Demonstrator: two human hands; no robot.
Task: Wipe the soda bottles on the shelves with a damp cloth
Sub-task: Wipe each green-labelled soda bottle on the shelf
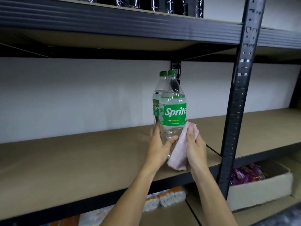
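Pink cloth point(178, 154) clamped in right hand point(195, 148), pressed against Sprite bottle point(175, 115) base; left hand point(158, 144) grips bottle, steadying it for wiping.

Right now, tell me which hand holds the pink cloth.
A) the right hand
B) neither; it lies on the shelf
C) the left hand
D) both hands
A: the right hand grips the pink cloth against the front Sprite bottle, while the left hand holds that bottle's lower part.
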